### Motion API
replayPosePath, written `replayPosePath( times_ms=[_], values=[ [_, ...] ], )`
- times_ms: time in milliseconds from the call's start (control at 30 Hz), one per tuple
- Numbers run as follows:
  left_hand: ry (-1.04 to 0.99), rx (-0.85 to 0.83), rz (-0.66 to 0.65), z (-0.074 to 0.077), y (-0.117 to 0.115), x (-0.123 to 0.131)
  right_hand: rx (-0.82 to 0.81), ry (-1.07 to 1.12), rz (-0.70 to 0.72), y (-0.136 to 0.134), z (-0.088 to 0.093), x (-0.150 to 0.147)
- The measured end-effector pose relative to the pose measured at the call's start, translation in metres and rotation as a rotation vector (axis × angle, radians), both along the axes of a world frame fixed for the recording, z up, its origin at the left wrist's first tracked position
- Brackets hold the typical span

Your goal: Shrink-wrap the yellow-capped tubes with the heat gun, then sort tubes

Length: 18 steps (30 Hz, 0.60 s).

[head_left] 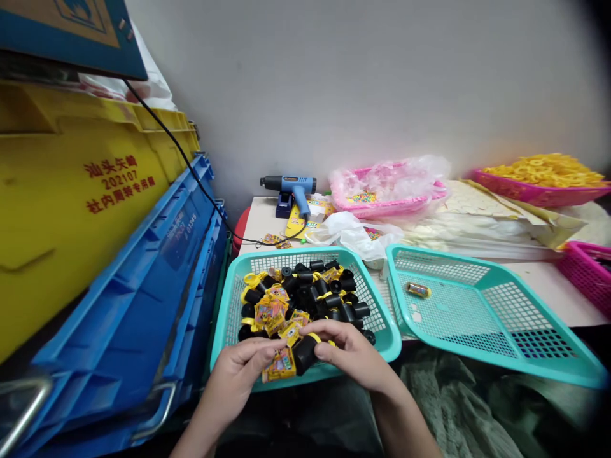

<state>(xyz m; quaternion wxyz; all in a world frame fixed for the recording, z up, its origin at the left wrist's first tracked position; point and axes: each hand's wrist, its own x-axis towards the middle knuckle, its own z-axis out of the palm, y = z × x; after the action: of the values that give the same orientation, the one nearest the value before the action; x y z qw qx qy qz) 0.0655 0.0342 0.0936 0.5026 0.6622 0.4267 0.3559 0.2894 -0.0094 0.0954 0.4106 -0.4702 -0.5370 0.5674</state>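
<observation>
My left hand (241,369) pinches a yellow printed label sleeve (280,367) between thumb and fingers. In my right hand (358,356) is a black plastic cylinder (304,356) with a yellow rim, its end against the edge of the sleeve. I cannot tell whether the cylinder is partly inside it. Both hands are over the near edge of a turquoise basket (220,318). Inside it lie many black cylinders (319,292) with yellow parts and a pile of flat printed sleeves (270,312).
A second turquoise basket (496,273) at the right holds one labelled cylinder (418,290). Behind stand a blue heat gun (298,186) with its cord and a pink basket (386,207) under plastic. Yellow parts (544,170) fill another basket. Blue crates (143,286) wall the left side.
</observation>
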Motion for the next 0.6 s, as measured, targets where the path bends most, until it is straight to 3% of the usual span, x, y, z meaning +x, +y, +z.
replayPosePath(
  times_ms=[167, 400, 600],
  values=[
    [0.020, -0.007, -0.016, 0.002, 0.005, -0.002, -0.040, -0.044, -0.103, -0.001, 0.000, -0.004],
    [0.074, -0.008, -0.099, 0.009, 0.012, -0.003, -0.116, 0.026, -0.093, -0.002, -0.009, -0.007],
    [0.016, 0.011, -0.104, 0.005, 0.015, -0.004, -0.259, 0.152, -0.083, 0.004, -0.013, -0.015]
  ],
)
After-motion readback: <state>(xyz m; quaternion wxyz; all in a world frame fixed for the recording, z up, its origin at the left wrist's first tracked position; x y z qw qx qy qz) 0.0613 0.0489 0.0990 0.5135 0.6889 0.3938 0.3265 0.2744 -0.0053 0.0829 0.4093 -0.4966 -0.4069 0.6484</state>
